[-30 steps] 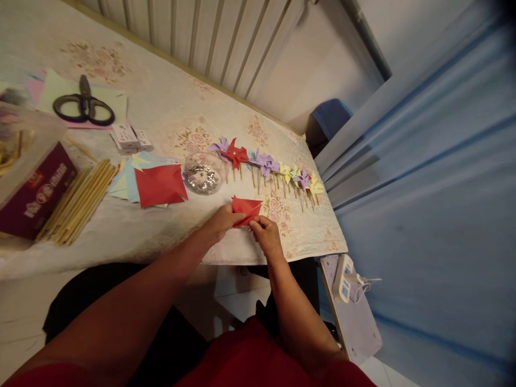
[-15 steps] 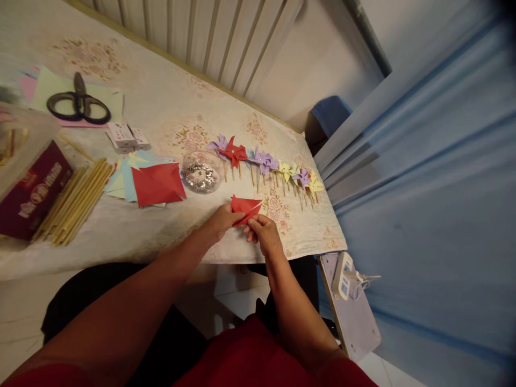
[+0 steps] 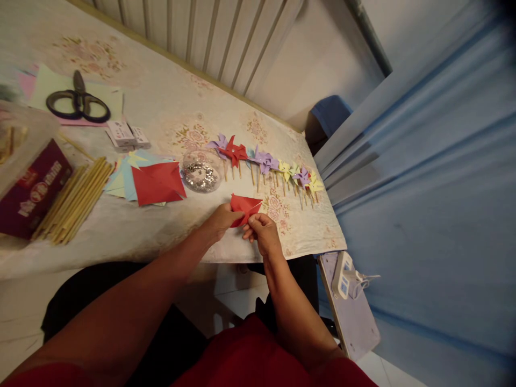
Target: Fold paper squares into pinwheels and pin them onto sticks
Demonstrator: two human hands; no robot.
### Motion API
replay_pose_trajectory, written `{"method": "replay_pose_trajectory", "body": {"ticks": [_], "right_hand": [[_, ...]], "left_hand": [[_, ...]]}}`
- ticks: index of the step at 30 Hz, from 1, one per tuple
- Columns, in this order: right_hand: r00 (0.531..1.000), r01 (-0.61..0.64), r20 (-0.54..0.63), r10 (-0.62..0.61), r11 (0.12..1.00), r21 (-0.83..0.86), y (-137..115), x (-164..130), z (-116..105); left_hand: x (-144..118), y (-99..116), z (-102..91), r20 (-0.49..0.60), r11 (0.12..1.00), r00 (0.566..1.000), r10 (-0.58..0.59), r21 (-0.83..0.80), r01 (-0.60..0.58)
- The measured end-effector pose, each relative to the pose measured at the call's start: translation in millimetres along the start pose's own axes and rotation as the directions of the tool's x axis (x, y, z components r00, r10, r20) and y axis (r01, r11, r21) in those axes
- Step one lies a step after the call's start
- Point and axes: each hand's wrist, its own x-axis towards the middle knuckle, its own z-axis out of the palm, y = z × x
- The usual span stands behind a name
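Near the table's front edge I hold a red paper square with cut slits (image 3: 245, 205) between my two hands. My left hand (image 3: 222, 220) is closed on its left side, thumb on top. The fingers of my right hand (image 3: 262, 231) pinch its lower right edge by a slit. Just beyond lies a clear round dish of shiny metal pins (image 3: 201, 174). A row of finished paper pinwheels on sticks (image 3: 264, 161), red, purple, blue and yellow, lies to the right. Left of the dish, another red cut sheet (image 3: 158, 184) tops a pile of coloured paper.
Several thin sticks (image 3: 78, 207) lie beside a plastic tub with a maroon label (image 3: 34, 188). Black-handled scissors (image 3: 79, 102) rest on paper sheets near small white boxes (image 3: 121, 134). A power strip (image 3: 342, 275) sits on a stool (image 3: 357, 322) at right, beside a blue curtain (image 3: 423, 188).
Both hands keep their hold on the red paper, with only a very slight shift of the right fingers. Everything else lies as before.
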Motion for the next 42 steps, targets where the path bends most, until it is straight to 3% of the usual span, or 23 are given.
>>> {"method": "replay_pose_trajectory", "body": {"ticks": [13, 18, 33, 42], "right_hand": [[0.991, -0.030, -0.132, 0.014, 0.992, -0.123, -0.1, 3.4, 4.7], [0.988, -0.037, -0.155, 0.012, 0.987, -0.159, 3.1, 5.6, 5.5], [0.992, 0.012, -0.118, -0.042, 0.969, -0.248, 2.2, 3.3, 5.7], [0.993, 0.007, -0.116, -0.036, 0.971, -0.240, 0.3, 3.0, 7.1]], "left_hand": [[3.1, -1.7, -0.4, -0.083, 0.999, 0.996, -0.037, -0.041, 0.034], [2.2, 0.0, 1.3, -0.056, 0.999, 0.998, -0.041, -0.023, 0.039], [4.0, -6.6, -2.6, 0.007, 1.000, 1.000, -0.014, -0.017, 0.015], [4.4, -6.4, -2.7, -0.038, 1.000, 0.999, -0.004, -0.014, 0.004]]}}
